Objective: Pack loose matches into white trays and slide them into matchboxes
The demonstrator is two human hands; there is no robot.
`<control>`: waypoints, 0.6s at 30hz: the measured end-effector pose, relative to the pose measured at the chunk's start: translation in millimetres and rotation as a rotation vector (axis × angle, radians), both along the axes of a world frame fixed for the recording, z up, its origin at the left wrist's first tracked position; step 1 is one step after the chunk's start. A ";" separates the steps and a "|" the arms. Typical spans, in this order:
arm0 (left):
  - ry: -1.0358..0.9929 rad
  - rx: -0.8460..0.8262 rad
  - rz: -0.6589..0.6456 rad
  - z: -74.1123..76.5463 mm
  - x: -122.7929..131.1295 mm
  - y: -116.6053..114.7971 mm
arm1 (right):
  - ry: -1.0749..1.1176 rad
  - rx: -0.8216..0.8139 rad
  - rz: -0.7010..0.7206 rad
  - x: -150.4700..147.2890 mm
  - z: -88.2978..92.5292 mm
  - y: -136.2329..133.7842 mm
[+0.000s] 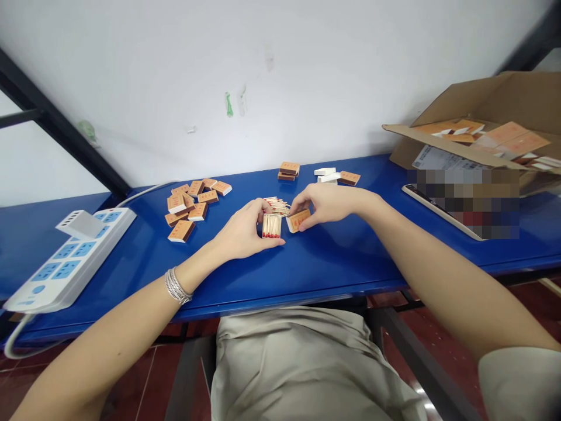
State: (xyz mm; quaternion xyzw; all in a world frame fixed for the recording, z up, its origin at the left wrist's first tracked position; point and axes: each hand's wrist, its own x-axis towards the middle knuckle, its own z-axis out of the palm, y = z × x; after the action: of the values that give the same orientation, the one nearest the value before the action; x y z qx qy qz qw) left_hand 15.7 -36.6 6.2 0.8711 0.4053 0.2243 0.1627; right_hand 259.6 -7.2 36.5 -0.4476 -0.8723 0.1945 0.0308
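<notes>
My left hand [252, 231] is closed around a small matchbox tray [272, 225] filled with red-tipped matches. Just to its right, my right hand [322, 206] grips an orange matchbox sleeve [298, 220] by its sides, tilted a little. The two pieces are apart, with a narrow gap between them. Behind the tray lies a loose pile of matches [277, 205] on the blue table [280, 272]. Part of that pile is hidden by my hands and the tray.
Several orange matchboxes [182, 231] are heaped at left, beside a white power strip [83, 257]. Further back are stacked matchboxes [288, 169], white trays [325, 172] and an orange sleeve [350, 178]. At right stand an open cardboard box [464, 102] and a partly blurred flat device [442, 210].
</notes>
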 end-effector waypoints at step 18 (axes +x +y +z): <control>-0.112 -0.073 -0.131 -7.1 -3.8 7.7 | -0.017 0.027 -0.030 -5.2 -2.2 -1.8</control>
State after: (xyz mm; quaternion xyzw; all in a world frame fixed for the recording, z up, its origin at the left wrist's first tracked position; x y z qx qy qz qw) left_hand 11.9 -28.9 -1.0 0.8755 0.3456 0.2467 0.2309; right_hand 254.4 -9.0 34.3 -0.4619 -0.8683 0.1782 0.0324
